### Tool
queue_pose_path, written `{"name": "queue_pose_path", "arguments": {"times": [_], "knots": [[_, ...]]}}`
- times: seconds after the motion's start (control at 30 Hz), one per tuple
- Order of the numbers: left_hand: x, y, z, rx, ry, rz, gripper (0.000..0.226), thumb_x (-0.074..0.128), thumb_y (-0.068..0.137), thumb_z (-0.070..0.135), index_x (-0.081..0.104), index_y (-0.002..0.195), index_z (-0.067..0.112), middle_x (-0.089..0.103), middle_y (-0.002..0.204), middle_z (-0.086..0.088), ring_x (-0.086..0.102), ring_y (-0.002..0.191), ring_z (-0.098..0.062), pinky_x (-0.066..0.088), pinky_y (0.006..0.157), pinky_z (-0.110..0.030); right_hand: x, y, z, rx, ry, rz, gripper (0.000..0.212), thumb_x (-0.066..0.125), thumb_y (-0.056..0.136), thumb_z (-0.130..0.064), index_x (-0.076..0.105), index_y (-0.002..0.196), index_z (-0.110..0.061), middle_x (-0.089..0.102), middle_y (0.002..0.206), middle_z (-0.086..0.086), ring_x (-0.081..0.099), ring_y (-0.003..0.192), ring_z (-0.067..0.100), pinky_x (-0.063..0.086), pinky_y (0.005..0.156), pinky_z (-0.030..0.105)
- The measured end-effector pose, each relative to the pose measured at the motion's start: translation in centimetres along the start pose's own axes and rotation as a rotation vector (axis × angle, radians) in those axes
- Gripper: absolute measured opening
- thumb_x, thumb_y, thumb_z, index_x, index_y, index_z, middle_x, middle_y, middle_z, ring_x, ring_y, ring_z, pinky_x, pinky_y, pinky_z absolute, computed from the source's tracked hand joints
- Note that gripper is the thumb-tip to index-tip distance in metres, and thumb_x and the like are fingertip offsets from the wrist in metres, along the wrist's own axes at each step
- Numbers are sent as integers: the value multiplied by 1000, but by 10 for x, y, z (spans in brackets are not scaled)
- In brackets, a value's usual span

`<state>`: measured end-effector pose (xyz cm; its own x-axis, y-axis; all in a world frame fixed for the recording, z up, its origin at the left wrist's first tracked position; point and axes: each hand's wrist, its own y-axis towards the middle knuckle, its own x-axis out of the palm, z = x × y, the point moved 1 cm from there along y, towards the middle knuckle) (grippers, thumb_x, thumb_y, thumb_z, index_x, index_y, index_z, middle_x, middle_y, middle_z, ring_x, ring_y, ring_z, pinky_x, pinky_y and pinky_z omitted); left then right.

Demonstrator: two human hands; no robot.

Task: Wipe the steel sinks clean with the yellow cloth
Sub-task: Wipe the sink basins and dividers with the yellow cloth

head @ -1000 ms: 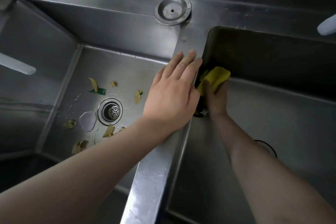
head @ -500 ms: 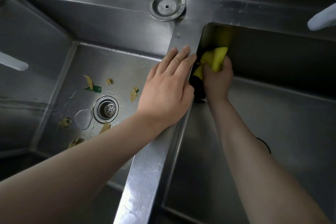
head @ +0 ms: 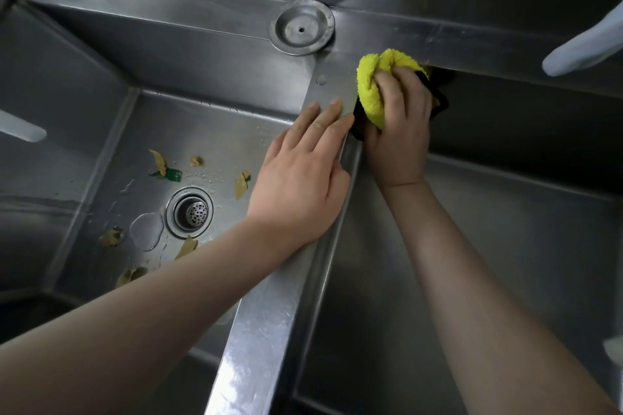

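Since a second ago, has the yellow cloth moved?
Yes. The yellow cloth rose from inside the right sink up to the rim corner, nearer the round steel cap.

Left hand (head: pixel 296 189) and right hand (head: pixel 399 131) — both bare, no gloves, rings or watch; both forearms uncovered to the frame's edge — no sleeve in view.

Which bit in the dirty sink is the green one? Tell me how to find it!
Look in the left sink, the one with the round drain strainer. Just above-left of the strainer lies the green scrap. Every other scrap around it is tan or yellowish; this one alone is bright green.
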<state>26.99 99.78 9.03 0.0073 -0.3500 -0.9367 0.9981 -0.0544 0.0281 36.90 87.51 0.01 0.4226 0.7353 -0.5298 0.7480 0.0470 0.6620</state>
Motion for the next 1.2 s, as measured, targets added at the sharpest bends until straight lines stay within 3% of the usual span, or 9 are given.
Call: {"name": "queue_pose_path", "arguments": {"times": [0.13, 0.3, 0.43, 0.53, 0.73, 0.87, 1.0, 1.07, 1.2], "knots": [[0, 0, 0, -2, -1, -1, 62, 33, 89, 28, 39, 150, 21, 31, 160, 4, 18, 151, -17, 21, 118, -34, 5, -11, 13, -92, -32, -15, 58, 73, 89, -11, 39, 136, -13, 53, 135, 24, 50, 116, 34, 39, 102, 37], [-1, -1, 1, -4, 11, -13, 61, 32, 91, 29, 36, 151, 22, 28, 162, 5, 14, 152, -15, 16, 118, -31, 12, -40, 35, -87, -91, -215, 75, 72, 80, -5, 33, 143, -17, 31, 148, 9, 44, 107, 32, 45, 92, 45], [-1, -1, 1, -3, 10, -20, 61, 31, 91, 30, 35, 151, 22, 26, 162, 6, 13, 152, -15, 13, 117, -29, 22, -57, 46, -36, -201, -300, 79, 73, 74, -5, 37, 144, -16, 35, 147, 11, 41, 99, 32, 50, 82, 46], [-2, -1, 2, 1, 5, -21, 62, 30, 91, 31, 35, 152, 23, 26, 162, 6, 12, 152, -14, 12, 117, -29, 27, -68, 53, 14, -248, -381, 73, 63, 79, -9, 35, 146, -18, 38, 148, 12, 42, 97, 32, 51, 78, 45], [-2, -1, 1, -4, 3, -36, 62, 28, 90, 33, 34, 152, 23, 24, 163, 7, 11, 152, -14, 15, 119, -33, 33, -96, 68, 130, -305, -646, 86, 65, 84, -6, 18, 153, -29, 29, 158, 8, 43, 113, 43, 46, 95, 56], [-1, -2, 1, -4, 2, -40, 62, 28, 91, 34, 33, 152, 24, 23, 163, 7, 10, 152, -15, 15, 119, -34, 35, -92, 66, 145, -349, -673, 88, 71, 78, -21, 23, 151, -24, 35, 153, 15, 48, 103, 48, 45, 93, 58], [0, -2, 2, -8, 5, -36, 63, 27, 90, 34, 34, 152, 24, 24, 163, 6, 11, 152, -15, 18, 119, -37, 37, -80, 70, 159, -365, -689, 77, 72, 77, -15, 39, 146, -20, 40, 146, 21, 50, 101, 52, 45, 86, 58], [0, -1, 2, -10, 8, -35, 63, 27, 90, 34, 34, 151, 24, 24, 163, 7, 11, 152, -15, 18, 119, -36, 37, -73, 72, 152, -373, -711, 74, 71, 79, -14, 38, 144, -24, 40, 144, 20, 50, 103, 53, 47, 85, 58], [1, -1, 2, -13, 21, -18, 63, 28, 88, 34, 36, 150, 24, 26, 162, 6, 13, 152, -15, 21, 119, -38, 30, -66, 69, 112, -418, -690, 62, 63, 84, -8, 44, 141, -25, 46, 134, 18, 55, 94, 45, 48, 64, 45]]}}
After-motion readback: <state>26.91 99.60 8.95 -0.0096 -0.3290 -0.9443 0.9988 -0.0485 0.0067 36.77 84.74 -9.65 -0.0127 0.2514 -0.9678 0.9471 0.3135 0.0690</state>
